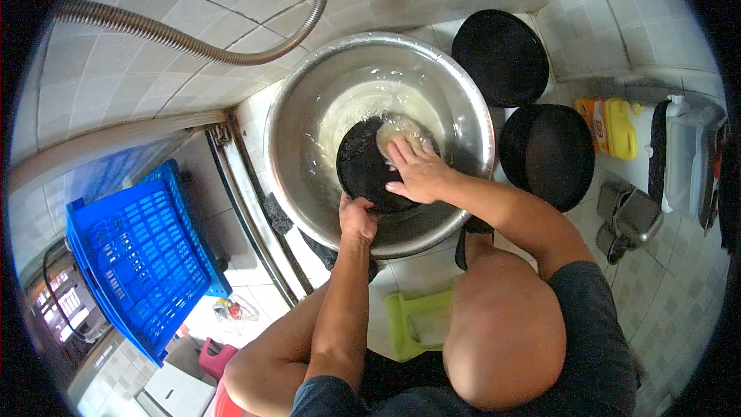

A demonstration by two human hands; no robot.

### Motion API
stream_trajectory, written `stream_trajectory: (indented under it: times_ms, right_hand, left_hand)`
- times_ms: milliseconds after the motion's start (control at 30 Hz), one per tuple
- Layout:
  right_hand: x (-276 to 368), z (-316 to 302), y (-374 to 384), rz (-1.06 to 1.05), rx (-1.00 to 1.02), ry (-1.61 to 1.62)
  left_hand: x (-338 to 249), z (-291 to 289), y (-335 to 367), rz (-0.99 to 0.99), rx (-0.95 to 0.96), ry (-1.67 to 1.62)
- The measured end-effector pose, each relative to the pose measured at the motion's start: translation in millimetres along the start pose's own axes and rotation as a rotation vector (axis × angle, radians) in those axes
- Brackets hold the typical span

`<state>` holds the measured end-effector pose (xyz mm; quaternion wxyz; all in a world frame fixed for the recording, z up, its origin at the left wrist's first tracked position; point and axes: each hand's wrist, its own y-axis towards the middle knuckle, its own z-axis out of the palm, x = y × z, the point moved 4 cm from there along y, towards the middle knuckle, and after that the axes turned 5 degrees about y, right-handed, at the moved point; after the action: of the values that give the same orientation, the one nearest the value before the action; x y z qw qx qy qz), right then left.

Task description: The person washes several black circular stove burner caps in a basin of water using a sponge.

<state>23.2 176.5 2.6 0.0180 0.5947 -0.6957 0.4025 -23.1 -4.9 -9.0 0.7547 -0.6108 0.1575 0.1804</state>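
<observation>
A round black pan (363, 174) is tilted inside a large steel basin (289, 177) that holds cloudy, shiny water. My left hand (357, 220) grips the pan's near edge, thumb up and fingers curled under the rim. On the pan's inner face, my right hand (421, 174) holds a pale round scouring pad (394, 130) under its fingertips, with the thumb spread to the side. The fingers partly cover the pad. Suds and wet streaks show on the black surface.
Two more black round pans (500, 58) stand right of the basin. Beyond them are a yellow bottle (617, 130) and clear plastic containers (687, 154). A blue crate (147, 255) leans at left, a metal hose (193, 46) hangs above, and a green stool (405, 324) sits below.
</observation>
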Motion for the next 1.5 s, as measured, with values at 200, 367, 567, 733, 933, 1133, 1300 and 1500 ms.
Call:
stream_trajectory:
  times_ms: [200, 367, 567, 733, 933, 1133, 1300, 1500]
  right_hand:
    - [41, 17, -46, -0.166, 0.235, 0.023]
    - [11, 5, 4, -0.143, 0.022, -0.049]
    - [42, 4, -38, -0.128, 0.107, -0.079]
    - [69, 19, -18, -0.476, -0.079, 0.129]
    - [21, -26, 47, -0.101, 0.003, -0.104]
    - [8, -25, 36, 0.180, -0.124, 0.094]
    - [54, -3, 20, -0.225, -0.049, 0.124]
    - [59, 9, -30, -0.186, 0.247, 0.312]
  left_hand:
    - [-13, -13, 15, 0.137, 0.100, 0.103]
    - [-8, 9, 2, -0.013, 0.014, 0.016]
    - [-28, 4, -7, -0.022, 0.039, -0.072]
    - [-24, 5, -8, -0.048, 0.213, -0.169]
    - [0, 15, -8, -0.154, 0.224, -0.188]
    - [0, 14, -4, -0.193, 0.255, -0.190]
    - [8, 17, -9, -0.155, 0.236, -0.155]
    - [11, 0, 18, -0.044, 0.231, -0.175]
